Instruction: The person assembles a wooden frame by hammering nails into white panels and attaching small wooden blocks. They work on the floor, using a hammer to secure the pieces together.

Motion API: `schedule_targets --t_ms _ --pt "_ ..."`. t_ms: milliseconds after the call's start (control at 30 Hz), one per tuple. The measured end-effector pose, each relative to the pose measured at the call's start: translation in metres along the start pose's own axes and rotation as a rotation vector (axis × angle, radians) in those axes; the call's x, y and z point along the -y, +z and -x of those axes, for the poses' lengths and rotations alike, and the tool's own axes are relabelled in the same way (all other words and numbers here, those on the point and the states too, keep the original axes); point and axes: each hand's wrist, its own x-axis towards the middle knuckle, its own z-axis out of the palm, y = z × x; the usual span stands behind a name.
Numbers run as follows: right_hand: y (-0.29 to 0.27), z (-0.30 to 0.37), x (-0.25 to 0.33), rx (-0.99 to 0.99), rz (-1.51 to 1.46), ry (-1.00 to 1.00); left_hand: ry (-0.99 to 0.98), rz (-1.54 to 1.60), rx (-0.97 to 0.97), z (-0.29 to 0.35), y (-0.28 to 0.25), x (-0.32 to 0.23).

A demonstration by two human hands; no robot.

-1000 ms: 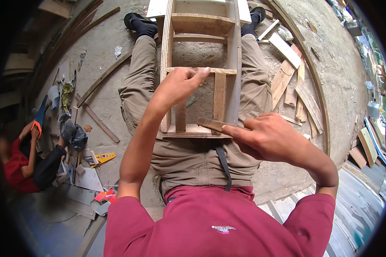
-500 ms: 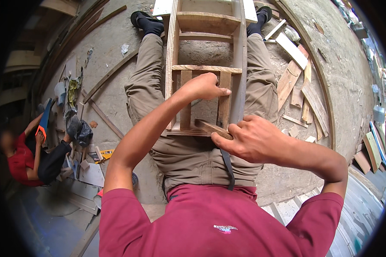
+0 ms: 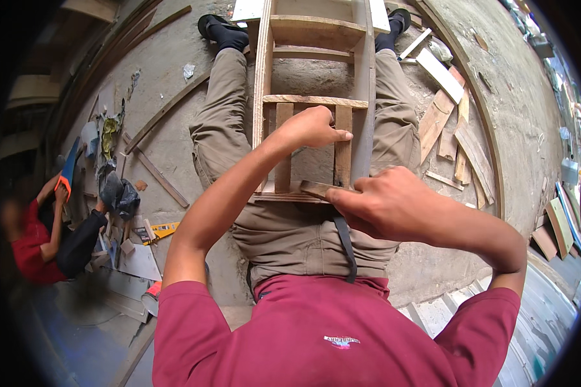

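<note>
Between my legs lies a long wooden frame [image 3: 369, 129] with plywood sides and several crosspieces. Two upright slats stand inside its near bay: a left slat [image 3: 283, 164] and a right slat [image 3: 343, 158]. My left hand [image 3: 316, 127] reaches into this bay, closed, its thumb across the right slat; its other fingers are mostly hidden. My right hand [image 3: 384, 203] is wrapped round a short wooden piece [image 3: 315, 189], which sticks out leftward over the frame's near end board [image 3: 287, 198]. How far that piece extends inside the fist is hidden.
Loose boards [image 3: 439, 122] and offcuts lie on the floor to the right. At the far left another person [image 3: 42, 238] in red holds a blue handsaw [image 3: 70, 164]. Long timber strips [image 3: 155, 169] lie left of my leg; metal sheeting [image 3: 523, 329] is at the lower right.
My right hand has moved slightly up and to the right, and the wooden piece in it lies flatter along the near end board. The left hand keeps its place on the slat.
</note>
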Motion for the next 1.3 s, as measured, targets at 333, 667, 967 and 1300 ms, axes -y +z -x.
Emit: schedule_targets --t_ms 333,667,967,1300 --pt "0.055 -0.048 0.017 -0.438 -0.597 0.099 0.135 0.288 -0.323 0.111 -0.057 0.046" --pt "0.067 -0.084 0.070 -0.317 -0.133 0.122 0.081 0.147 -0.494 0.187 0.047 0.078" --pt "0.099 -0.092 0.090 -0.452 -0.536 0.134 0.286 0.132 -0.579 0.181 0.067 0.106" --pt "0.087 -0.020 -0.018 -0.635 -0.581 0.610 0.333 -0.008 -0.571 0.174 0.069 0.114"
